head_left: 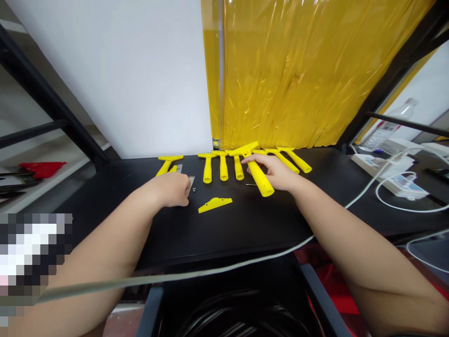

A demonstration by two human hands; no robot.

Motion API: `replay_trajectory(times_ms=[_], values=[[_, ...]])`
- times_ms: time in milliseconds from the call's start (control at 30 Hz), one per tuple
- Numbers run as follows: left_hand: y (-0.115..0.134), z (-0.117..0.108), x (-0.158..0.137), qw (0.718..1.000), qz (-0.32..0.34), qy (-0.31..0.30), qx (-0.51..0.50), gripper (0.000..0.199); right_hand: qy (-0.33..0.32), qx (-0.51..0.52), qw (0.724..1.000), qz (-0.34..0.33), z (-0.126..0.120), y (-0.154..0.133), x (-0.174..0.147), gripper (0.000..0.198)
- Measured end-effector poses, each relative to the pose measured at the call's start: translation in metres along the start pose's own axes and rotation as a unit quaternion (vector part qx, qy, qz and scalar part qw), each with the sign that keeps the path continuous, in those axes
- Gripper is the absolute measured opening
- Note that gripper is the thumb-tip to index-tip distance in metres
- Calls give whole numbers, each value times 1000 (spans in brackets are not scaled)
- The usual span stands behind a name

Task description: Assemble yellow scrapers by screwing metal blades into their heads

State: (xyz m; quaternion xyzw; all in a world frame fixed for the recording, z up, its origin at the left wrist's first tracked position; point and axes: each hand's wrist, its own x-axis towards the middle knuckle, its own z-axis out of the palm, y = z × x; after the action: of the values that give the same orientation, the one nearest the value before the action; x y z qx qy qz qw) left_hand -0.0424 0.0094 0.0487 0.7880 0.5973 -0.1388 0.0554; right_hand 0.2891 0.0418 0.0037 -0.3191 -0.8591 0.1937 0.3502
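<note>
My right hand (271, 169) is wrapped around a yellow scraper handle (260, 178), its wide head pointing away and its round grip end toward me. My left hand (173, 191) is closed low over the black table, with a thin metal blade (191, 183) at its fingertips; the fingers partly hide it. Small screws (194, 189) lie just right of that blade. Between my hands rests a loose yellow scraper clamp plate (215, 204) with holes. Behind my left hand are another yellow scraper handle (170, 159) and a second metal blade (180, 168).
Several yellow scraper handles (207, 169) lie in a row along the table's back edge, before a yellow plastic curtain (298, 75). A thin metal rod (251, 185) lies by my right hand. White power strips (396, 175) sit at right. A pale cable (217, 270) crosses in front.
</note>
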Motion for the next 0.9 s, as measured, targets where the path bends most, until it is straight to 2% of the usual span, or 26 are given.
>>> replay_trajectory(times_ms=[200,433,667,800,900], values=[[0,0,2,1000,-9,-8,-2,3,0,1,1000,-5,0,1,0,48],[-7,-7,0,999,-28,14,-21,15,1,0,1000,-4,0,0,0,45],[-17,-19,2,994,-100,37,-34,34,-3,-2,1000,-4,0,0,0,44],[-22,-22,4,982,-135,123,-47,40,-2,-6,1000,-3,0,1,0,45],[-28,-23,4,962,-152,205,-92,34,-2,-8,1000,-4,0,1,0,46]])
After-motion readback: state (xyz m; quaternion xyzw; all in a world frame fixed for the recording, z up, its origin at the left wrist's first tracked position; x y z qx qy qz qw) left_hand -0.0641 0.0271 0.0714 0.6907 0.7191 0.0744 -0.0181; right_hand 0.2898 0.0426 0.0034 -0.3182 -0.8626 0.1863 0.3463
